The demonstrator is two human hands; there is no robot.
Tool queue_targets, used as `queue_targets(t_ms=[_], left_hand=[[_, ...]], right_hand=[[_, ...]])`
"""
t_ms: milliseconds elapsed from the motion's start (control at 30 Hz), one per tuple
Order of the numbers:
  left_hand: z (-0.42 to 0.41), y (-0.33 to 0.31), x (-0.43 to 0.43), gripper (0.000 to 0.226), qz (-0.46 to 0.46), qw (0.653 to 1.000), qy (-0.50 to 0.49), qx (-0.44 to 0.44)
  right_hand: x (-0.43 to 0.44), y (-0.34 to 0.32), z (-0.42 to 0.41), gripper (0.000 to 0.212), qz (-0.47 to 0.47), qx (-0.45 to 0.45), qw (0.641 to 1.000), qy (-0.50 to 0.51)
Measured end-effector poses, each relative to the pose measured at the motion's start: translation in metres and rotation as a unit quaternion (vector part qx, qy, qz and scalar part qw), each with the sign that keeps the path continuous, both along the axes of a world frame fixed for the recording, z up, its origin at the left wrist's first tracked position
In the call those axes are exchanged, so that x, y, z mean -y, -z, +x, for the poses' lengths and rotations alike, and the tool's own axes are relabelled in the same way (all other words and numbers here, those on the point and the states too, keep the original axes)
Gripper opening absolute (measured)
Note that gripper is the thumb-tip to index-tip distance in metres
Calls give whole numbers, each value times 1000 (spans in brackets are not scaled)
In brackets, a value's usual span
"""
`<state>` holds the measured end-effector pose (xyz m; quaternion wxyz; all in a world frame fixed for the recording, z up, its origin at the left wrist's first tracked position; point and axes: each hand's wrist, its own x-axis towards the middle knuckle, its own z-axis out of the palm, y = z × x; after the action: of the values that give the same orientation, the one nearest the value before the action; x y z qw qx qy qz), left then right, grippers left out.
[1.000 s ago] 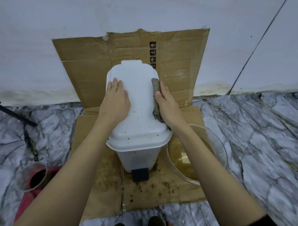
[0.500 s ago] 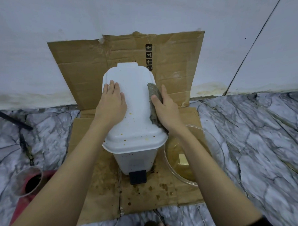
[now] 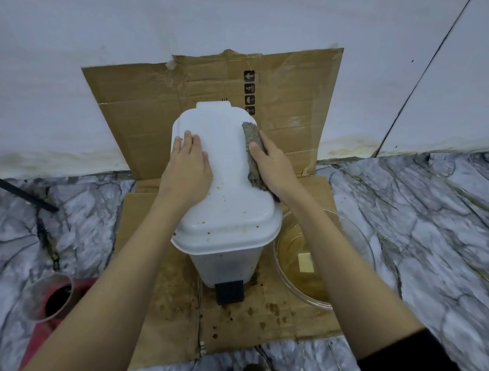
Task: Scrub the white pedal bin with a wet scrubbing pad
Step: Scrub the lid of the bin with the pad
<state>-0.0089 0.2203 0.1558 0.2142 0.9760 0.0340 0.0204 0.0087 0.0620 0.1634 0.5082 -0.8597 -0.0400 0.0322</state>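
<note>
White pedal bin (image 3: 226, 184) stands on cardboard (image 3: 159, 316); scrubbing pad (image 3: 252, 146), partly hidden, lies at its lid's three-o'clock edge under the right hand (image 3: 275, 165), fingers clamped. Left hand (image 3: 186, 166) lies flat, fingers together, at nine o'clock.

It looked like a home floor corner: grey-veined marble floor tiles (image 3: 404, 220) met a plain white wall (image 3: 104, 39) stained yellowish along its base, with flattened brown corrugated cardboard (image 3: 159, 316) spread underneath as makeshift protection.
</note>
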Motion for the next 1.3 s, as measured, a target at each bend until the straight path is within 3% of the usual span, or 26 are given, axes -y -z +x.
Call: queue_targets(t_ms=[133,267,400,500,767,867,1133,1300], left_hand=[[-2,-4,0,51,-17,1000,-5,-3],[-8,-10,-1,53,-24,999,-34,8],[-31,-11,3,58,-70,994,-82,-24],[-47,-7,13,62,-90,992,-81,-44],[-54,-1,14,62,-66,996,-64,-23],[-53,0,14,62,-61,996,-67,-15],[-52,1,16,61,-53,996,-74,-3],[-53,2,15,61,-46,996,-72,0]], right_hand=[[10,3,-30,60,-2,7,999,-33],[13,4,-40,62,80,-31,996,10],[16,14,-52,62,34,-14,999,13],[20,12,-55,52,59,-13,997,41],[10,-3,26,38,-4,-52,999,11],[8,-2,40,44,-4,-54,998,8],[38,23,-48,41,39,-7,999,-16],[28,24,-49,44,50,9,999,-11]])
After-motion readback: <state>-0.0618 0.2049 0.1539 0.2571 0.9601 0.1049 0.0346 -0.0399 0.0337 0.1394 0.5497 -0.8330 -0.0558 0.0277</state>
